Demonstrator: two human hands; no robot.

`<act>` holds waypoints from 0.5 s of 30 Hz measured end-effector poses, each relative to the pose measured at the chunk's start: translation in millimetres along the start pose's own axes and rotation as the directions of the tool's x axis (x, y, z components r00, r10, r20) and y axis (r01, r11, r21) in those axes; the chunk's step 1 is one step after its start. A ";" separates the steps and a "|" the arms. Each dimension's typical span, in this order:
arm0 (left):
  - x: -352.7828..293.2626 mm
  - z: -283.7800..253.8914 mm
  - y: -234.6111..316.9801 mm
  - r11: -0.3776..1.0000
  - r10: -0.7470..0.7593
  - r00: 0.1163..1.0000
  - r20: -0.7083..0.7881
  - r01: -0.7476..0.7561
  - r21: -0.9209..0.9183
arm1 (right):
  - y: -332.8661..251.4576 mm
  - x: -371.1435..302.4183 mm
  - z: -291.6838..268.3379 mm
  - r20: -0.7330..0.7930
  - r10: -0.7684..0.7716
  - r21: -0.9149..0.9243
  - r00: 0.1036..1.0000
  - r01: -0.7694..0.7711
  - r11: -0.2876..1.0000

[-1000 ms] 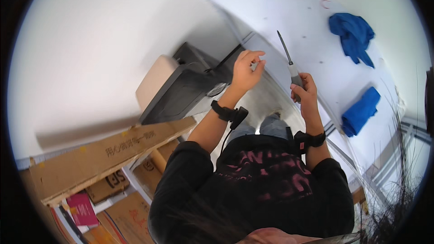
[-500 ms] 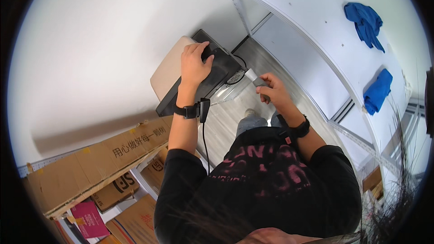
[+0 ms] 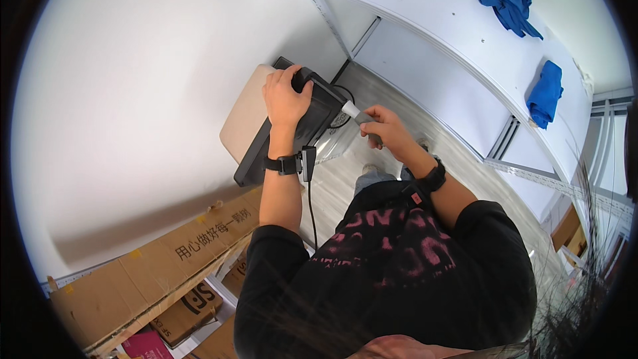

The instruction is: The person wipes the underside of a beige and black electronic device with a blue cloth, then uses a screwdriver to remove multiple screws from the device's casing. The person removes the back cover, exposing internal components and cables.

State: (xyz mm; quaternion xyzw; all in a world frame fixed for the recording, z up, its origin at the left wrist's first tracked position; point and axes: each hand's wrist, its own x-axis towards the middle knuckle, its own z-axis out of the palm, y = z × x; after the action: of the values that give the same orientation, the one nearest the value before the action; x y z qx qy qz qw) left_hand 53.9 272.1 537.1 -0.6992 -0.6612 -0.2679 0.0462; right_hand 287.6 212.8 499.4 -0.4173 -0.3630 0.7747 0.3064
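My left hand [image 3: 287,96] is on a black boxy device [image 3: 325,108], its fingers and thumb curled over the upper edge. A flat beige panel [image 3: 246,114] adjoins the device on the wall side. My right hand [image 3: 384,133] grips the grey handle of a brush [image 3: 362,118]. Its white bristle end [image 3: 350,108] points toward the device's right corner and meets or nearly meets it; exact contact is hard to tell. A black cable [image 3: 351,95] loops behind that corner.
Cardboard boxes [image 3: 156,252] fill a shelf at lower left. A white shelf unit [image 3: 425,33] stands on the right, carrying two blue cloths [image 3: 508,5]. A white wall [image 3: 153,93] rises at left, and grey wood-look flooring [image 3: 332,199] lies below.
My view has shifted a little. The brush in my right hand has moved closer to the device's corner. My left hand stays on the device, which looks slightly turned.
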 end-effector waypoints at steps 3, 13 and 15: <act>-0.9 -1.1 2.1 1.000 -0.019 1.000 0.018 0.019 0.015 | 1.8 2.3 -1.1 0.010 0.000 0.011 1.000 0.000 1.000; -0.9 -0.2 1.4 0.998 -0.046 0.998 0.042 0.044 0.039 | 2.4 6.6 -5.5 0.025 0.018 0.027 1.000 -0.019 0.999; -1.6 0.4 0.4 0.998 -0.045 0.998 0.041 0.044 0.040 | 0.0 6.6 -5.2 0.019 0.034 0.013 0.999 -0.034 0.999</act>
State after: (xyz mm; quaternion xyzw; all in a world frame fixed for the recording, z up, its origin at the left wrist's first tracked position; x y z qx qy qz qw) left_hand 54.5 270.8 536.2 -0.6886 -0.6826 -0.2414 0.0401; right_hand 289.0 219.5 494.6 -0.4141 -0.3535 0.7861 0.2925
